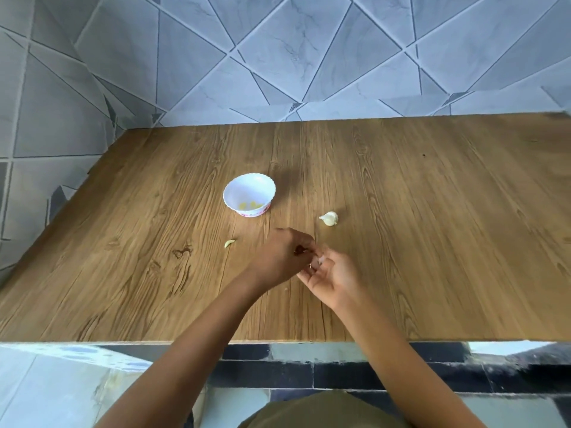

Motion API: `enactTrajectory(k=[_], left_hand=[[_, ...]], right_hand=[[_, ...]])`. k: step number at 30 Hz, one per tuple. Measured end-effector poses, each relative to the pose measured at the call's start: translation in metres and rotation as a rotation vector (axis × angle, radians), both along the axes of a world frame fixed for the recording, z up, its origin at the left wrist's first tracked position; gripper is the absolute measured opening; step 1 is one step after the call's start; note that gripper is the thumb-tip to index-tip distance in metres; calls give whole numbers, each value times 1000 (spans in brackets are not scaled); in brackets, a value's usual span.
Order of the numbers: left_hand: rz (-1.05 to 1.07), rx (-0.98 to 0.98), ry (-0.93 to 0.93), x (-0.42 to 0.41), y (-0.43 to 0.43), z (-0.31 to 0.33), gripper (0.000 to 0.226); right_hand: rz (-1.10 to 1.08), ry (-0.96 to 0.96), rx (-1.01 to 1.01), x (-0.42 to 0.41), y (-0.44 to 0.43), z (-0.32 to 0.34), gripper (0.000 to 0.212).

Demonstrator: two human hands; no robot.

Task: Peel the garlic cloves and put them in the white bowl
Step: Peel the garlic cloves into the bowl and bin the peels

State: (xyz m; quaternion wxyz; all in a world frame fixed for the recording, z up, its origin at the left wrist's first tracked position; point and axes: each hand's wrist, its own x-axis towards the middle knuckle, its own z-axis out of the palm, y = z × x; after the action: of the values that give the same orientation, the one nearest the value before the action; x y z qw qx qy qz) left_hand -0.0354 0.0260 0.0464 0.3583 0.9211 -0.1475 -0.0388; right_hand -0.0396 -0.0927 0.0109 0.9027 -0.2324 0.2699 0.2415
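Clove (320,259) is sitting right where my hands are meeting — my right hand (332,274), palm up and fingers half curled, is cradling it while my left hand (282,257), fingers bunched tight, is pinching its skin from the left; long axis too blurred to call. White bowl (247,185), holding a few peeled pieces (250,206), is lying beyond and leftward — nearer my left hand, which I am judging better placed for the drop.

Two forearms (197,335), uncovered from elbow to wrist, lead up to a left hand (279,257) and a right hand (332,279). Behind the hands, closest to the wearer, is a rounded patch of plain olive-green garment (324,409).
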Motion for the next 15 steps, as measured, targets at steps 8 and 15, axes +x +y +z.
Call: enactTrajectory(k=[8, 15], left_hand=[[-94, 127, -5, 0, -21, 1, 35], [30, -82, -62, 4, -23, 3, 24]], right_hand=[[-78, 94, -60, 4, -11, 1, 25], [-96, 92, 13, 6, -12, 2, 22]])
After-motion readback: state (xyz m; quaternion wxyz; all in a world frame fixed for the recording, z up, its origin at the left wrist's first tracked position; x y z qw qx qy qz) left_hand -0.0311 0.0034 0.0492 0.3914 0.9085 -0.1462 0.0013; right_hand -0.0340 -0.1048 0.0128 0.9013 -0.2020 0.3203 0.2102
